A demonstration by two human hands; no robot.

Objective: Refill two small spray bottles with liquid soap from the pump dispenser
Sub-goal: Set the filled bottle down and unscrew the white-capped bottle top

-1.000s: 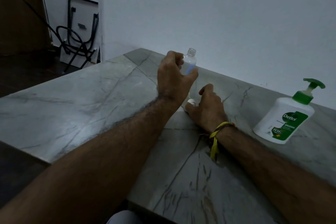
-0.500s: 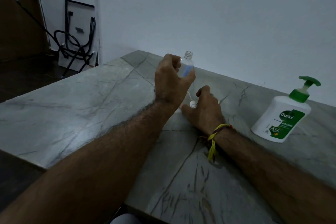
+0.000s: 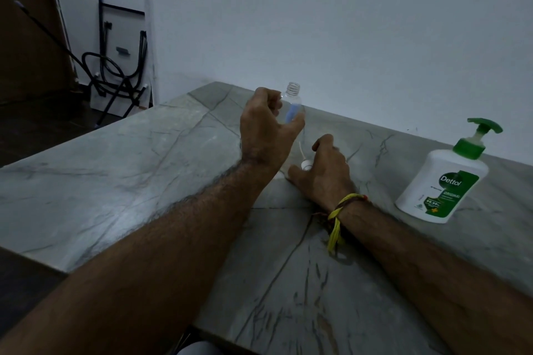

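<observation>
**Bottle open, spray head going down on the counter**

Your left hand [image 3: 266, 127] grips the small clear spray bottle [image 3: 292, 104] upright above the marble counter [image 3: 121, 170], fingers curled round its body, the bare threaded neck showing at the top. That grip looks the same as it did a second ago. The change is on the other side: your right hand [image 3: 323, 173] has settled lower onto the counter, holding the removed spray head [image 3: 305, 165] with its thin dip tube pointing up toward the bottle. The white cap sits against your thumb and fingers; whether you are pinching it or have just let it rest there, I cannot tell.

By my reading, this bottle is ready to fill once the right hand is free. The Dettol pump dispenser [image 3: 441, 179] stands upright well to your right, untouched. No second spray bottle is in view. A yellow thread band [image 3: 337, 219] circles your right wrist.
</observation>
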